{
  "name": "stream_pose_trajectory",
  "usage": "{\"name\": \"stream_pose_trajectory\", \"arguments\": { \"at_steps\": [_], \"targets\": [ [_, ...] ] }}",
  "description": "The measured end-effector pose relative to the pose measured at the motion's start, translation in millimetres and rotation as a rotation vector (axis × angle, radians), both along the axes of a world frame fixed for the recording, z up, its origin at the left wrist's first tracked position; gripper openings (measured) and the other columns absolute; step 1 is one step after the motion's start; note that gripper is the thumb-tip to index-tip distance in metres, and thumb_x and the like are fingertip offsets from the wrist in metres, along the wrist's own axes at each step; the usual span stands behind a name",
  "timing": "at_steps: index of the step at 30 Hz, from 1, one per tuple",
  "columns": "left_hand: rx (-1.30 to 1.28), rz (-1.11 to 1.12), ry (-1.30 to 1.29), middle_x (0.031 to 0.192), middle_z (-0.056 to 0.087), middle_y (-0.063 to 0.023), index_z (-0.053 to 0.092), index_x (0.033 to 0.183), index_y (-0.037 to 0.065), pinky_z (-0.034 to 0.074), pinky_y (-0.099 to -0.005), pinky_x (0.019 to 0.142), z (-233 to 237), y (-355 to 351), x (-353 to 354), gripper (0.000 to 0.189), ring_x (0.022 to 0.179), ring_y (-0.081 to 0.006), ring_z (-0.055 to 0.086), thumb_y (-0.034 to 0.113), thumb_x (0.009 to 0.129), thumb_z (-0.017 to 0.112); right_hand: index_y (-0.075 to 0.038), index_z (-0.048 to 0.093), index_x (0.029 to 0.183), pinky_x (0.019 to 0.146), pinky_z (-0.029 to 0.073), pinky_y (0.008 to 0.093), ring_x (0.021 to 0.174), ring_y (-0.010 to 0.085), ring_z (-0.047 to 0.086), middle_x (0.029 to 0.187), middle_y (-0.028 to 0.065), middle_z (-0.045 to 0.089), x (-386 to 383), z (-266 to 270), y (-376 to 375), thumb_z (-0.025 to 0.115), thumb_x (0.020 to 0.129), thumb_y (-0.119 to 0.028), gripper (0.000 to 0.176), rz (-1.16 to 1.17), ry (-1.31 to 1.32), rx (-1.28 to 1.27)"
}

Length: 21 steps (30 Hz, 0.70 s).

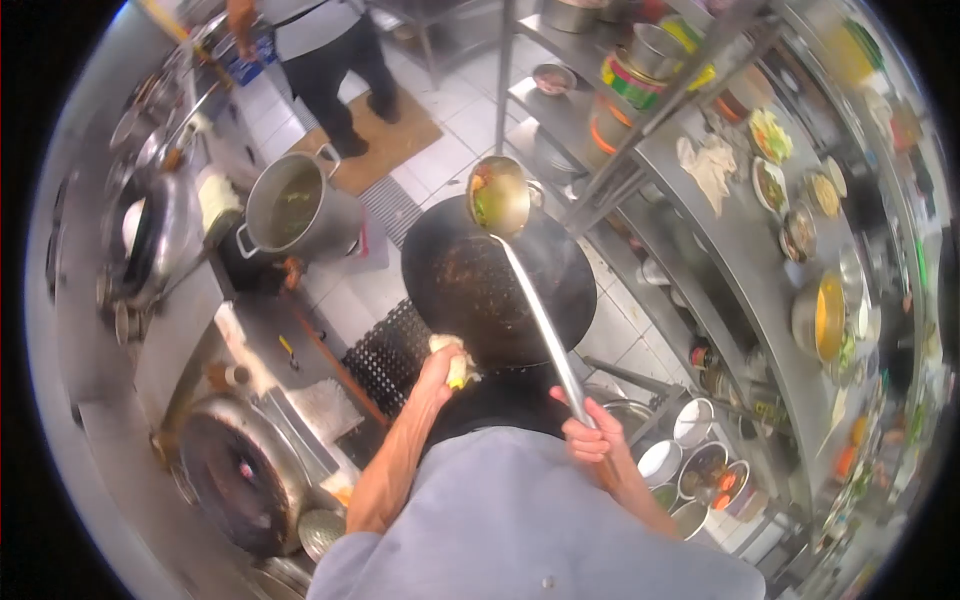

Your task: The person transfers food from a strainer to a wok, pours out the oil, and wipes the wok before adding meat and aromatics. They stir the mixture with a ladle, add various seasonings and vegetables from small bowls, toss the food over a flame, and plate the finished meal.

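My right hand (593, 430) is wrapped round the long metal handle of a ladle (543, 325). The ladle's bowl is up at the far rim of a dark wok (480, 290), with green and reddish food (487, 200) in it. At the wok's near left edge, my left hand (440, 372) is closed on a pale folded cloth (447, 345) with a yellow patch. The cloth is against the wok's rim; whether a wok handle lies under it is hidden. Inside, the wok has a brownish, wet-looking surface.
On the left are a large pot (285, 205) and a second wok (235, 475) at the stove. Steel shelving (690, 290) with plates of food runs along the right. White containers (660, 463) stand low at right. Another person (325, 60) stands at the back.
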<state>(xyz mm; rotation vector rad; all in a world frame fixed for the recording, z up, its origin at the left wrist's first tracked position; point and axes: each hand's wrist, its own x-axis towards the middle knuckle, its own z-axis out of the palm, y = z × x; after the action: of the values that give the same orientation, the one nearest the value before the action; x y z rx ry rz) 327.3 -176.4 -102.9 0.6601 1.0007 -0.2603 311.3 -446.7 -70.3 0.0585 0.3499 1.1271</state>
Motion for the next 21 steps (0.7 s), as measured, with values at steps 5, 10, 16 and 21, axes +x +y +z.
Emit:
{"name": "stream_pose_trajectory", "arguments": {
  "at_steps": [5,10,16,21],
  "targets": [
    [-0.169,0.114,-0.081,0.071,0.056,-0.0086,0.048,0.088,0.008,0.052,-0.0420,0.050,-5,-24,3,0.010,0.061,-0.0222,0.058,0.006,0.079,0.049,-0.010,0.025,0.136,0.033,0.030,0.0179,0.036,0.0012,0.032,0.057,-0.0041,0.036,2,45,-50,0.038,0.095,-0.030,0.048,-0.281,-0.072,-0.137],
    [-0.041,-0.035,-0.099,0.076,0.057,-0.0101,0.051,0.085,0.010,0.050,-0.0400,0.055,3,-37,36,0.011,0.064,-0.0260,0.057,0.012,0.074,0.049,-0.006,0.038,0.126,0.034,0.025,0.0134,0.040,-0.0009,0.030,0.055,-0.0073,0.032,68,119,-115,0.050,0.089,-0.025,0.044,-0.558,-0.252,-0.840],
    [0.074,0.121,0.018,0.075,0.054,-0.0155,0.045,0.095,0.007,0.053,-0.0434,0.052,36,-44,90,0.019,0.064,-0.0284,0.057,0.004,0.076,0.046,-0.015,0.039,0.130,0.025,0.017,0.0174,0.031,0.0004,0.022,0.048,-0.0088,0.029,193,120,-225,0.046,0.090,-0.027,0.042,-0.709,-0.498,-1.149],
    [0.151,0.161,0.094,0.074,0.056,-0.0103,0.051,0.087,0.008,0.050,-0.0413,0.054,33,-60,107,0.009,0.065,-0.0258,0.057,0.015,0.080,0.051,-0.012,0.046,0.127,0.034,0.020,0.0155,0.040,-0.0001,0.028,0.052,-0.0097,0.031,221,124,-250,0.055,0.085,-0.025,0.044,-0.705,-0.363,-1.559]
  ]
}}
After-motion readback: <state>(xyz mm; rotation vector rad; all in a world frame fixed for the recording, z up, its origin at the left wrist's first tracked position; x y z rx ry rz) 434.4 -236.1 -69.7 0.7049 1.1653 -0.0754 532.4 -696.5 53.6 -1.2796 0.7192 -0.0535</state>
